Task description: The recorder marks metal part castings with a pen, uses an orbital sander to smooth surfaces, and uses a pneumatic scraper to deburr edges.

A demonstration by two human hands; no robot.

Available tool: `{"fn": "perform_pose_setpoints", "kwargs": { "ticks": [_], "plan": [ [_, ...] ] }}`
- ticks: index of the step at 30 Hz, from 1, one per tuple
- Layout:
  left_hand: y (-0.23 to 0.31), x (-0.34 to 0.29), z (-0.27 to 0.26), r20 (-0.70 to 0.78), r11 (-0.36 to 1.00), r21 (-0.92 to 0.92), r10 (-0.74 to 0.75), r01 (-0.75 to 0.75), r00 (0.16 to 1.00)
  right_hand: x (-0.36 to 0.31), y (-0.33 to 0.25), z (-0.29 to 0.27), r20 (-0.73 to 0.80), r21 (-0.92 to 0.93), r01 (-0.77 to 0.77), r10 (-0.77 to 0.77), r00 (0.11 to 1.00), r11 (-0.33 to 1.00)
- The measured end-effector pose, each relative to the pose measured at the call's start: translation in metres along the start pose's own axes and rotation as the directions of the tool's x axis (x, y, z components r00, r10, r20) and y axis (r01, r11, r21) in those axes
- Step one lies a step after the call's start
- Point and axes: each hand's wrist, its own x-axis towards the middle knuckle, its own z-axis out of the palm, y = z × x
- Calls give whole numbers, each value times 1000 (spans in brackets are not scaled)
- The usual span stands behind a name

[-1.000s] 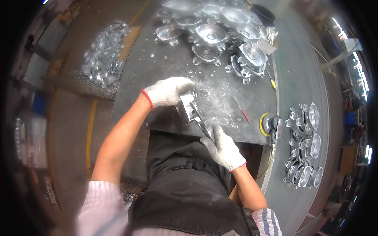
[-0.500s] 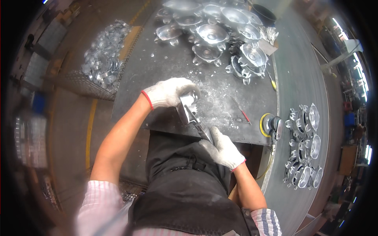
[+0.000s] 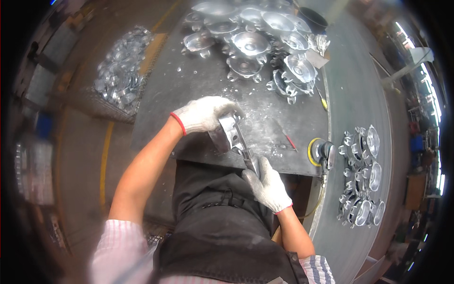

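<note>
My left hand [image 3: 204, 114], in a white knitted glove with a red cuff, is closed around a silver cast-metal part [image 3: 229, 134] above the table's near edge. The part is tilted, and a smooth face with a small hole shows. Gloved too, my right hand [image 3: 269, 185] grips a slim metal hand tool [image 3: 249, 160] with a long narrow blade. That blade lies against the right edge of the casting. The left fingertips are partly hidden behind the part, and the tool's exact kind cannot be made out.
Round silver castings [image 3: 251, 43] are stacked on the dark worktable [image 3: 189, 85]. A red-handled pointed tool [image 3: 290, 142], a yellow-handled tool [image 3: 323, 100] and a disc sander [image 3: 321, 152] lie rightward. More castings [image 3: 363, 175] stand on a grey belt-like surface [image 3: 350, 99]. Left is a mesh bin [image 3: 111, 110] of metal pieces.
The casting has turned in my left hand, showing more of its holed face. The tool's blade has shifted along the part's right side. The whole view has moved slightly.
</note>
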Motion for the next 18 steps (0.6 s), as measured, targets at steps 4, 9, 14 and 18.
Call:
{"fn": "perform_pose_setpoints", "kwargs": {
  "ticks": [4, 9, 14, 18],
  "plan": [
    [5, 6, -3, 23, 999, 40, -23, 22, 999, -3, -6, -3, 19, -71, -57, 59, 998, 996],
    [3, 14, 1, 59, 997, 73, -20, 15, 998, 3, 9, 1, 27, -38, -57, 58, 998, 998],
    [-9, 13, 10, 15, 999, 28, 21, -21, 1000, 7, 4, -5, -30, -103, -40, 37, 999, 994],
    [0, 16, 10, 25, 998, 65, -25, 24, 999, 7, 1, -13, -128, -29, -61, 57, 990, 998]
  ]
}}
